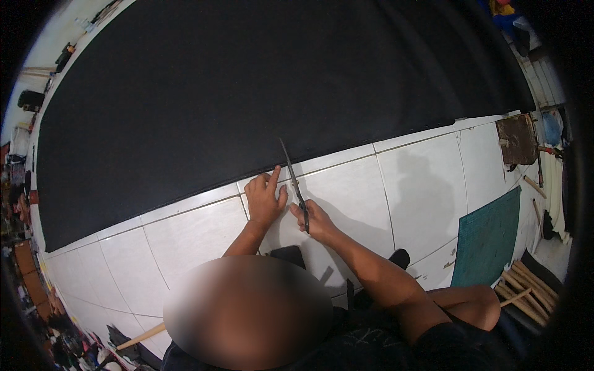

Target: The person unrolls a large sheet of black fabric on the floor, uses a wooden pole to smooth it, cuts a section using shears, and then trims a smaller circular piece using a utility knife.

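A large sheet of black fabric [247, 80] lies spread over the white tiled floor, its near edge running slantwise past my hands. My right hand [314, 219] grips a pair of dark scissors [296, 183] by the handles. The long blades point away from me, and their tip lies over the black sheet just past its edge. Beside the scissors, on their left, my left hand [265, 199] rests with its fingers apart. One outstretched fingertip touches the edge of the sheet close to the blades.
A green mat [487, 238] lies on the floor tiles [185, 235] at the right. Near it are a bundle of wooden sticks [526, 294] and a brown block-like object [516, 141]. Another wooden stick [142, 336] lies at lower left, with clutter along the left rim.
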{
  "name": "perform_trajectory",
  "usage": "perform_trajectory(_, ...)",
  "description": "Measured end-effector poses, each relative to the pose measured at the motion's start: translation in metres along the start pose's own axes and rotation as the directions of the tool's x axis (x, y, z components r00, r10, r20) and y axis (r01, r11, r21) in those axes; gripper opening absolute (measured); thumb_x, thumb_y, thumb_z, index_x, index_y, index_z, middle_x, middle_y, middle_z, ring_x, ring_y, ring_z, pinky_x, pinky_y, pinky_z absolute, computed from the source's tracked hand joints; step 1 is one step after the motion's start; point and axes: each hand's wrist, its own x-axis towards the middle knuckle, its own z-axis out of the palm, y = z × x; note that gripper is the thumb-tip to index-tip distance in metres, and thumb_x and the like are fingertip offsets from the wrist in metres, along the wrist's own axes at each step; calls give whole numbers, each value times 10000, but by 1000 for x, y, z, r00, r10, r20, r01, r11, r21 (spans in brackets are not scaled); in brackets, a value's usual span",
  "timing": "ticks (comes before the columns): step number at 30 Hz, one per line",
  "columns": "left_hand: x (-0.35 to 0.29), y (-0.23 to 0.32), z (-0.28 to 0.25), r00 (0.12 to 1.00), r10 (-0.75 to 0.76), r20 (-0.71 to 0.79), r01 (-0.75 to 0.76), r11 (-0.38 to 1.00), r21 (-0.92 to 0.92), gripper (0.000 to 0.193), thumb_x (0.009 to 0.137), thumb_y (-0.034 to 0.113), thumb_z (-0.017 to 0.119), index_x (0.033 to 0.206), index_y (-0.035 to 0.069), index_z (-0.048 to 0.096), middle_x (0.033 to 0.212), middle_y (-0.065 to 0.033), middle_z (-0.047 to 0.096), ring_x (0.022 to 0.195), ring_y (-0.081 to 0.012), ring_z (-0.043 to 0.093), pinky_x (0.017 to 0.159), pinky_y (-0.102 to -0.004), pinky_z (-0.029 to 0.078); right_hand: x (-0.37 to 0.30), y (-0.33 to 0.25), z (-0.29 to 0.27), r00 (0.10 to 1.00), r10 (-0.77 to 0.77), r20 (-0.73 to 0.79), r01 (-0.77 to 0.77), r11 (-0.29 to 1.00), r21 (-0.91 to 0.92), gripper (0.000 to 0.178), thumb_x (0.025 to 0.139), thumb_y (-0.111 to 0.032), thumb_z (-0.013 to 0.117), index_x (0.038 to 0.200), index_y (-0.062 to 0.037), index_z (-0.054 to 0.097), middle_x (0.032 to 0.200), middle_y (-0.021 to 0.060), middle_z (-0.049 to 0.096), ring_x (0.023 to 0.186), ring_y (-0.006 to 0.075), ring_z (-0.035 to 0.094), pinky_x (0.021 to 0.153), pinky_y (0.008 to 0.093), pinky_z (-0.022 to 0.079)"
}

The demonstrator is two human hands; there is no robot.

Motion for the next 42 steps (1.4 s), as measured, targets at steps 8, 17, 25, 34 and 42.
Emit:
perform_trajectory(8,-1,1,1,1000,-22,-6,22,1000,-12,563,760,211,691,1303,114,578,966,-73,548,918,-251,508,834,-414,363,-1,-1,1,1000,3,12,-3,1000,31,579,870,-616,598,797,-51,492,676,33,491,641,152,484,586,317,400)
perform_trajectory(17,0,2,0,999,-32,-7,32,999,-17,549,754,212,697,1284,117,589,971,-74,549,931,-252,511,842,-411,360,-1,-1,0,1000,-21,-3,21,1000,-3,587,864,-620,601,801,-45,502,669,29,473,639,157,470,586,329,394)
perform_trajectory(25,0,1,-1,1000,-26,15,26,1000,-4,539,758,212,694,1277,116,585,965,-77,541,931,-251,510,835,-411,359,3,3,1,1000,-30,1,30,1000,-5,595,866,-626,596,798,-42,504,671,37,488,645,162,484,579,328,402)
perform_trajectory(34,0,2,0,999,-34,6,34,999,-42,472,754,199,696,1209,107,611,977,-87,546,944,-263,511,840,-412,359,3,3,0,1000,14,7,-14,1000,0,592,862,-625,603,813,-40,518,686,46,508,655,166,496,592,324,412)
perform_trajectory(42,11,-5,-3,990,-36,-136,17,990,-139,336,748,133,715,1073,89,641,1002,-102,573,977,-285,529,849,-426,369,5,3,5,999,44,-4,-44,999,-25,611,852,-638,603,827,-33,521,691,63,507,676,183,503,618,345,419)
